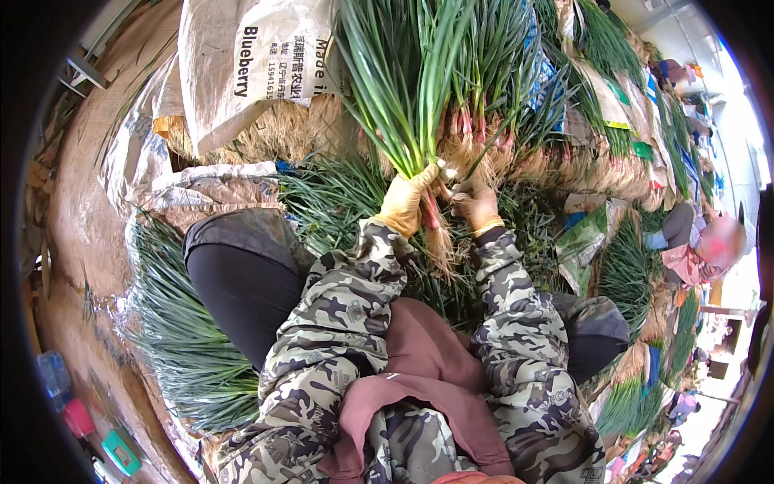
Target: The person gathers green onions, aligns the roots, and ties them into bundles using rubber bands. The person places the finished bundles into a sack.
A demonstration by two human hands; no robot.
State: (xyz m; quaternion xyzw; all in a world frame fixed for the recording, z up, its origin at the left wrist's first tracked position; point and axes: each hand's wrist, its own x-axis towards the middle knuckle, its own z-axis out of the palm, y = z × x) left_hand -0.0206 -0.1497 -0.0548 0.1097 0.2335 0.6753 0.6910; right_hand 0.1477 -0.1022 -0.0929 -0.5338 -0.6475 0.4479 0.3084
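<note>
A bunch of scallions (pixel 417 103), long green leaves pointing away from me, is gripped in my left hand (pixel 406 202), which wears a yellow glove. Below that fist hang the reddish stem bases (pixel 430 210) and the pale stringy roots (pixel 440 245). Just to the right is my right hand (pixel 478 204), also gloved, with curled fingers pinching a thin pale stalk (pixel 445 191) beside the bunch. The fingertips are partly hidden. Loose green leaves (pixel 338 202) lie under and around both hands.
More rooted scallions (pixel 478 115) stand in a row beyond my hands. A printed woven sack (pixel 221 66) covers roots at the upper left. Another scallion pile (pixel 187 339) lies by my left knee (pixel 242 278). A seated person (pixel 695 254) is at the right.
</note>
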